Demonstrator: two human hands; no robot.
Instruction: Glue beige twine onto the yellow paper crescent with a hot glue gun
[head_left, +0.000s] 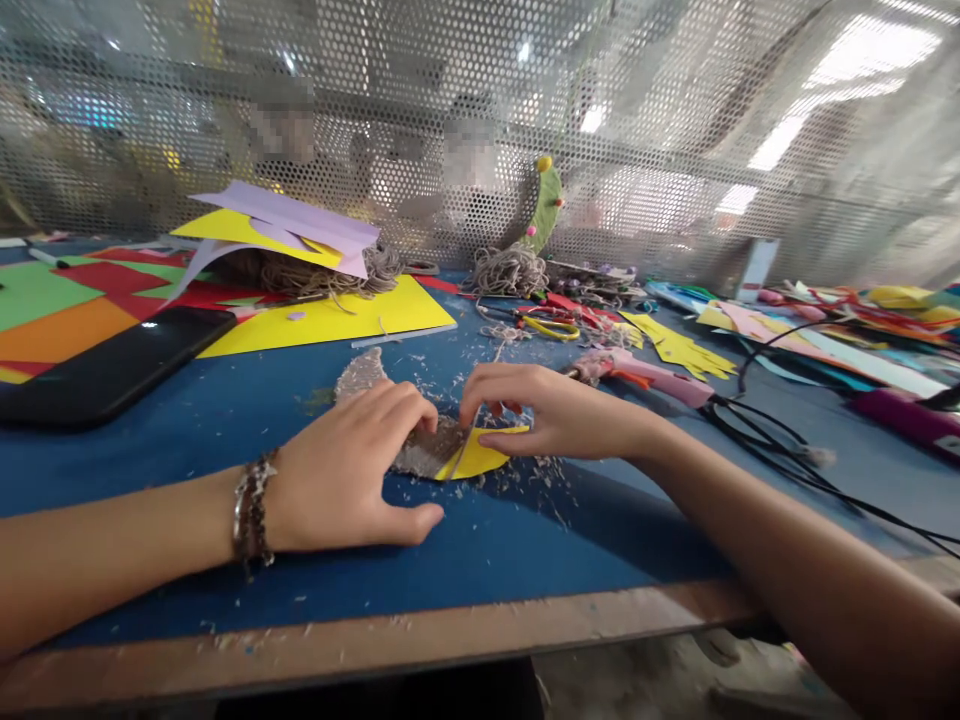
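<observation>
On the blue table lies a crescent (431, 455), mostly wrapped in grey yarn, with bare yellow card showing at its right end. My left hand (352, 470) rests over the wrapped part, fingers bent onto it and thumb stretched apart. At the yellow end, my right hand (551, 410) is closed, its finger and thumb pinching a thin strand of grey yarn (466, 440) that crosses the card. The strand's exact grip is partly hidden by the fingers. Small yarn scraps (559, 490) lie around the crescent.
A pink glue gun (652, 380) with black cables sits right of my hands. Behind are yellow-handled scissors (551, 328), a grey yarn heap (510, 270) and a green crescent with pompoms (547, 205). A black phone (112, 370) and coloured sheets (337, 320) lie left.
</observation>
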